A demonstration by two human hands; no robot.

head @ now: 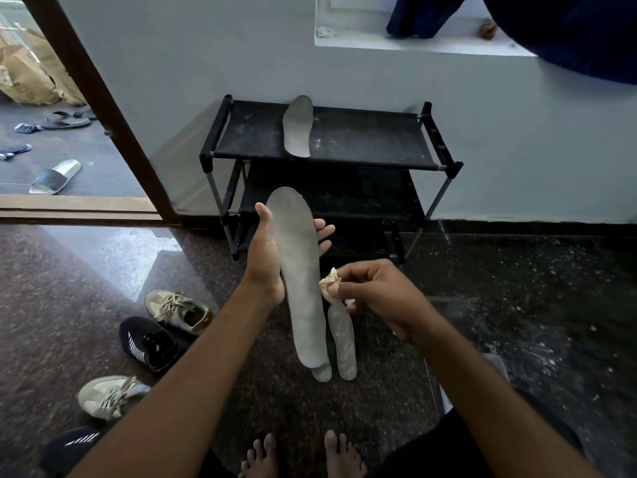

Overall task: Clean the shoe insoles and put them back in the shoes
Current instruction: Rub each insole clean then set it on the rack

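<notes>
Insole (299, 270) — against left hand (263, 257)

4 insoles (300, 270), 2 beige shoes (179, 310), 2 black shoes (148, 343), 1 rack (362, 139), 1 cloth (329, 284)

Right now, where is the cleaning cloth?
In the head view, the cloth is pinched in the fingers of the right hand, just right of the insole the left hand holds.
</notes>
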